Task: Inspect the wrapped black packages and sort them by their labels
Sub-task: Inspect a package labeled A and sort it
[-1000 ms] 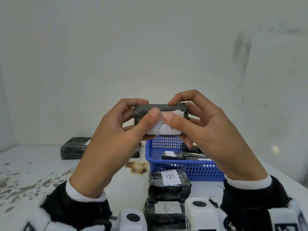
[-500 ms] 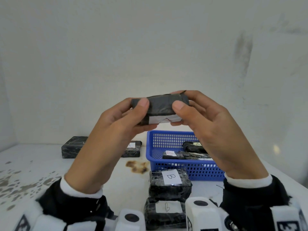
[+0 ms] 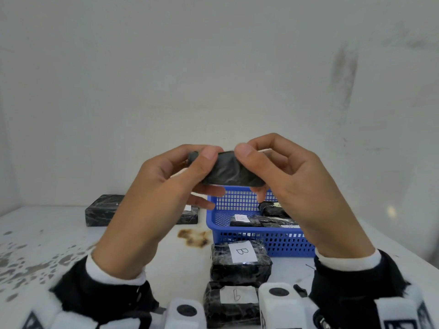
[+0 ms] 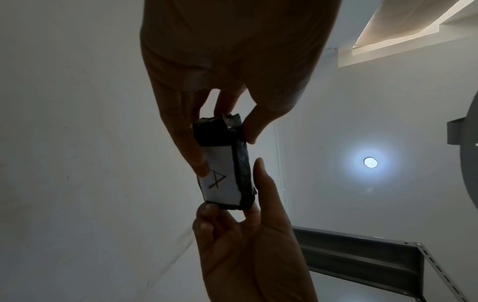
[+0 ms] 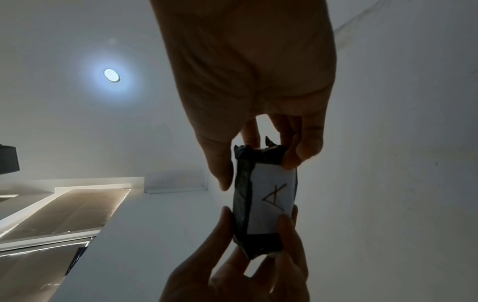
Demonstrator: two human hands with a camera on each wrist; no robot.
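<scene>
Above a stained white table point(image 3: 59, 236), the left hand point(image 3: 152, 205) and right hand point(image 3: 301, 193) pinch opposite ends of a black package point(image 3: 228, 172).

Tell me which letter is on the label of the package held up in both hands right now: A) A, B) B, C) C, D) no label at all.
A: both wrist views show a white label with a hand-drawn A on the package, which the left hand and right hand pinch by its ends; the head view shows only its plain black side.
</scene>
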